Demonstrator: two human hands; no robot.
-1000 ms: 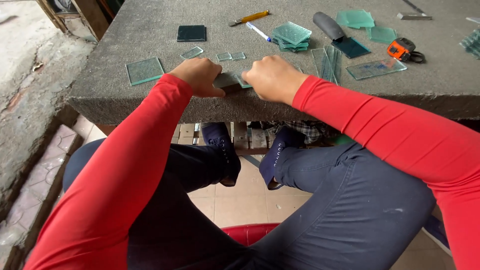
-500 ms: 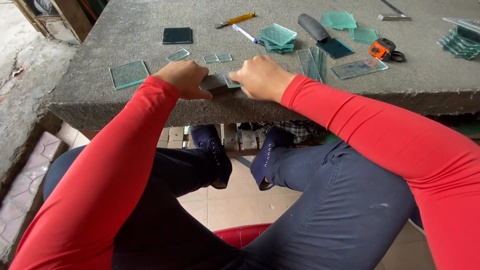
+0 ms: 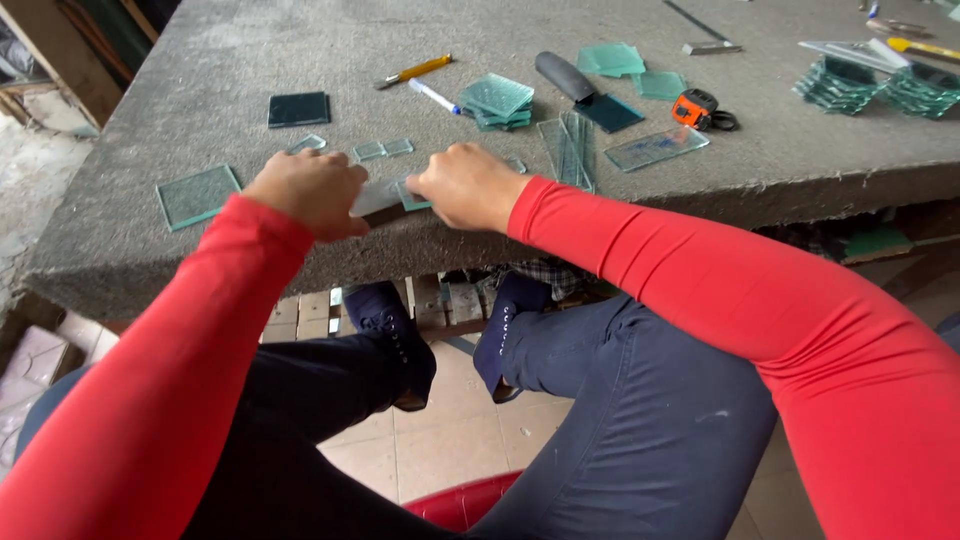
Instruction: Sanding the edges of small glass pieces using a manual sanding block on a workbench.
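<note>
Starting off to the left of the left hand [image 3: 305, 190], a square glass pane [image 3: 197, 194] lies flat on the grey table [image 3: 150, 240], well apart from the action. The left hand is clamped around a grey block [image 3: 374, 198], probably a sharpening stone, though it's half hidden. Just right of it, touching, the right hand [image 3: 462, 185] pinches a small glass piece [image 3: 412, 196] against that block, right at the table's edge. Beyond the right hand sit a stack of glass squares [image 3: 497, 100] and long glass strips [image 3: 565, 148]. Risky bit: bare fingers on a raw glass edge, so one slip could cut a fingertip or chip the piece off onto the floor.
</note>
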